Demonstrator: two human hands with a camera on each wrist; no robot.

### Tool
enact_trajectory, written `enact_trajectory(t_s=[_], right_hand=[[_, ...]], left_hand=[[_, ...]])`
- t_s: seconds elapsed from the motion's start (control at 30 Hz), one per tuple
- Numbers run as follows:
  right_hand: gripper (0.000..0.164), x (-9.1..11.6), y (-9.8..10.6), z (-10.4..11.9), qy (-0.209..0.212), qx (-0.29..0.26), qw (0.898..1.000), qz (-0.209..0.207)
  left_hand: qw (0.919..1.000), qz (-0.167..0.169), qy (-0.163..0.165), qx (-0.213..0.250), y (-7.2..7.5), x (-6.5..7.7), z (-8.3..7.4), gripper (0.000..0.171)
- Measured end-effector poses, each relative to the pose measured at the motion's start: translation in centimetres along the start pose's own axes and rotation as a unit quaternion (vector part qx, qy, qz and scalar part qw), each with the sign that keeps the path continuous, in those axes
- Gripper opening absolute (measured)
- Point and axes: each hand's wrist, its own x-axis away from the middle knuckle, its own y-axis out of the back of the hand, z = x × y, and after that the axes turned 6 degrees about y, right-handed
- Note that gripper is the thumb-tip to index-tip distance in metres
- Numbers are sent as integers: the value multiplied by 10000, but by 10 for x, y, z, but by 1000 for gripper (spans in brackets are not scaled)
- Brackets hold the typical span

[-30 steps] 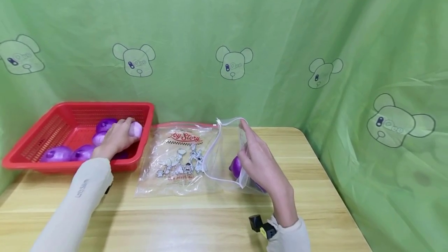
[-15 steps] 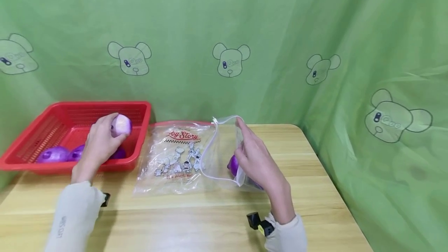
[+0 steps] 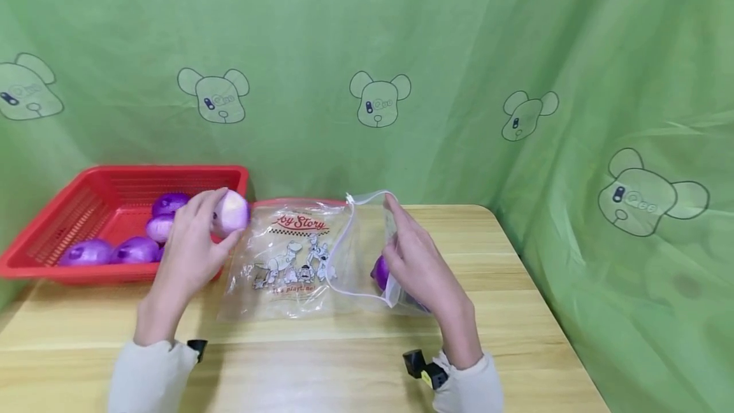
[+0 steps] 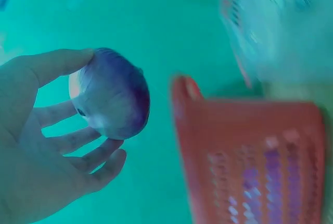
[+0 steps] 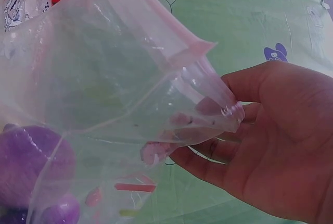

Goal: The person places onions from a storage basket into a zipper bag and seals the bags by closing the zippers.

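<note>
My left hand (image 3: 192,234) holds a purple-and-white onion (image 3: 232,212) at the right rim of the red basket (image 3: 40,238). In the left wrist view the thumb and fingers curve round the same onion (image 4: 114,96), which is off any surface. My right hand (image 3: 421,260) pinches the edge of a clear zip bag (image 3: 358,260), keeping its mouth spread toward the left. Through the plastic, a purple onion (image 3: 380,273) shows inside. The right wrist view has the bag's rim between thumb and fingers (image 5: 242,88), with onions (image 5: 34,166) low in the bag.
Several purple onions (image 3: 87,252) lie in the basket. A flat printed zip bag (image 3: 292,260) is spread on the wooden table (image 3: 275,368) between the basket and the held bag. A green curtain (image 3: 309,145) hangs behind and to the right.
My left hand has lifted the onion from among those in the basket and moved it right, to the basket's rim. The right hand keeps its hold on the bag, nearly still.
</note>
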Motion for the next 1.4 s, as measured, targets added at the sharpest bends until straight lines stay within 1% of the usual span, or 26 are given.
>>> enact_trajectory(t_s=[0.13,0.2,0.27,0.37,0.5,0.63,0.7,0.8,0.87,0.93,1.07,1.17,1.27,1.4], right_hand=[[83,0,-1,2,-13,-1,10000,6],[83,0,-1,2,-47,-7,10000,18],[83,0,-1,3,-71,-5,10000,40],[83,-1,-1,3,-33,36,10000,41],[84,-1,-1,2,25,72,10000,14],[83,0,-1,1,11,118,9999,26],[83,1,-3,1,9,149,9999,41],[82,1,-4,2,47,214,9997,53],[81,1,-4,3,83,260,9996,59],[80,1,-4,5,123,315,9994,83],[78,1,-4,8,220,328,9990,207],[78,2,-4,11,214,267,9989,322],[79,2,-3,15,173,220,9988,401],[81,4,0,20,123,148,9988,460]], left_hand=[[9986,436,-291,84,-1,10,-25,68],[9965,622,-553,115,-3,14,-37,69],[9941,722,-792,163,-4,17,-46,69],[9918,709,-1034,257,-6,21,-57,70],[9913,572,-1139,341,-7,24,-65,72],[9894,553,-1305,300,-10,28,-72,73],[9877,578,-1425,292,-12,30,-77,73],[9835,658,-1635,411,-16,33,-86,73],[9797,763,-1770,548,-21,36,-92,70],[9754,937,-1879,675,-28,40,-98,67],[9687,1309,-1983,725,-43,47,-106,64],[9665,1521,-1945,702,-51,51,-107,64],[9666,1626,-1851,708,-56,52,-106,57],[9670,1720,-1785,591,-57,53,-105,44]])
